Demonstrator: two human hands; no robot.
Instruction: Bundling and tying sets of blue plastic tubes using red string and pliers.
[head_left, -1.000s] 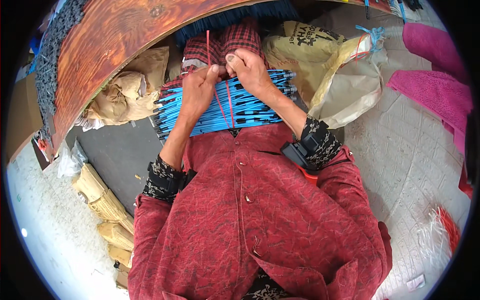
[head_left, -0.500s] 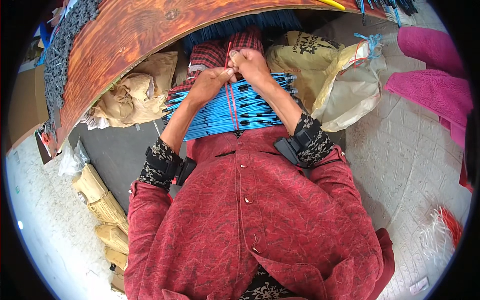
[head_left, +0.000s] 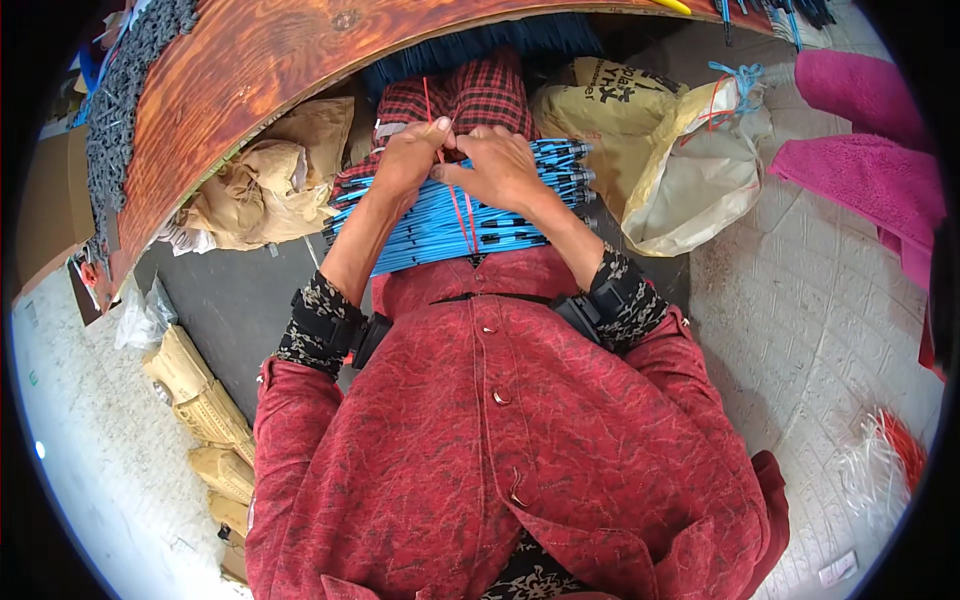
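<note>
Across my lap lies a bundle of thin blue cables (head_left: pixel 415 232) with black ends at both sides. A thin red string (head_left: pixel 472 228) loops around its middle, and one end sticks up past my fingers. My left hand (head_left: pixel 405 162) pinches the string between thumb and forefinger above the bundle. Close against it, my right hand (head_left: pixel 497 168) has its fingers curled around the string and its thumb toward the left hand. The spot where the string passes between the hands is partly hidden.
A wooden table (head_left: pixel 270 70) curves across the top, with dark braided pieces (head_left: pixel 125 130) along its left edge. Brown paper (head_left: pixel 265 190) lies left of my knees. An open woven sack (head_left: pixel 690 190) stands at right, near pink cloths (head_left: pixel 860 180). White and red strings (head_left: pixel 885 465) lie on the floor.
Both hands have shifted slightly; the right has come down and turned its back upward, its thumb lower. The upright string end has moved left and leans left.
</note>
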